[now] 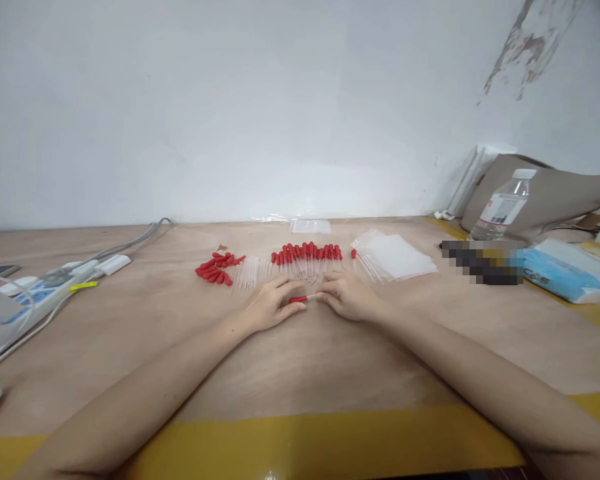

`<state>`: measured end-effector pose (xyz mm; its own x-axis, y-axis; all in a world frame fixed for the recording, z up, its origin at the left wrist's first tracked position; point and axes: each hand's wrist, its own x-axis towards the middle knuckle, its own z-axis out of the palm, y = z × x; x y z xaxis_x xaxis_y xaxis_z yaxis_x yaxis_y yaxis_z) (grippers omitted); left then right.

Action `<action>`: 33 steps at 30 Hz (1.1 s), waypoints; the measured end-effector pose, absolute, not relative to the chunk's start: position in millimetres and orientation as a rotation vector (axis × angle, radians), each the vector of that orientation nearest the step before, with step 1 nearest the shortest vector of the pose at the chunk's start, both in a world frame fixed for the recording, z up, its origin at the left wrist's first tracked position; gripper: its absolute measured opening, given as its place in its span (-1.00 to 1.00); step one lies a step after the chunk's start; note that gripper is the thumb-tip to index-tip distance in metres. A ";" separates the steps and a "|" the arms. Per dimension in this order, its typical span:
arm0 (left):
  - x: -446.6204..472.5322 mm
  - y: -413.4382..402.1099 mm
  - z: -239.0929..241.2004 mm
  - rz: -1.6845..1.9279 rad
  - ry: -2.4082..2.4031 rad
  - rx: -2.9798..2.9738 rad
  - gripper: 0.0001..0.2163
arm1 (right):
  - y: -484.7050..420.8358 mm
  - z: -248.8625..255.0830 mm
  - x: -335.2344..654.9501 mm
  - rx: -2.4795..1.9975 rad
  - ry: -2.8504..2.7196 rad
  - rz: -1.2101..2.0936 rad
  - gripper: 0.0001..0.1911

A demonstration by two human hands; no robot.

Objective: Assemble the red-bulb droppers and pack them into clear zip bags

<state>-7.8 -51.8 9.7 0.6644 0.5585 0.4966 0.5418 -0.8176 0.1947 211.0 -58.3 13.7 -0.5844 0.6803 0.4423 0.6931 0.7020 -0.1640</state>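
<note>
A dropper (pixel 303 299) with a red rubber bulb and a clear tube lies crosswise between my two hands, just above the wooden table (pixel 300 360). My left hand (pixel 273 305) pinches its red bulb end. My right hand (pixel 347 297) pinches the clear tube end. Behind the hands runs a row of assembled droppers with red bulbs (pixel 307 257). Bare clear tubes (pixel 253 272) lie to the left of that row. Further left is a small heap of loose red bulbs (pixel 217 267).
A stack of clear plastic bags (pixel 397 257) lies right of the droppers, another bag (pixel 310 227) by the wall. A water bottle (pixel 503 207), cardboard (pixel 555 193) and a blue-white packet (pixel 570 270) are at right. A power strip with cables (pixel 55 280) is at left. Yellow tape (pixel 300 440) edges the table.
</note>
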 end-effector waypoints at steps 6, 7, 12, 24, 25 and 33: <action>-58.1 -22.1 38.8 0.894 1.707 2.801 -0.73 | -25.1 26.6 251.1 -1.708 -2.059 0.093 -0.68; -69.7 -15.0 41.7 0.837 1.876 2.744 -0.74 | -18.8 26.9 256.1 -1.797 -1.992 0.092 -0.71; -114.6 9.3 44.1 0.526 2.327 2.468 -0.78 | 5.7 19.6 257.2 -1.934 -1.886 0.100 -0.79; -119.3 15.1 34.4 0.547 2.314 2.505 -0.77 | -7.0 11.2 281.5 -2.060 -1.849 -0.010 -0.76; -116.8 15.0 33.3 0.580 2.312 2.520 -0.77 | -8.7 10.3 282.4 -2.079 -1.858 -0.019 -0.75; -99.1 22.3 25.8 0.601 2.265 2.635 -0.76 | -9.6 6.8 272.0 -2.217 -1.895 -0.032 -0.71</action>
<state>-99.1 22.3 25.8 0.1491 0.8608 0.4866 0.9888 -0.1320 -0.0695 272.0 -9.6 6.8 0.1660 0.9728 0.1613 0.9777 -0.1410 -0.1558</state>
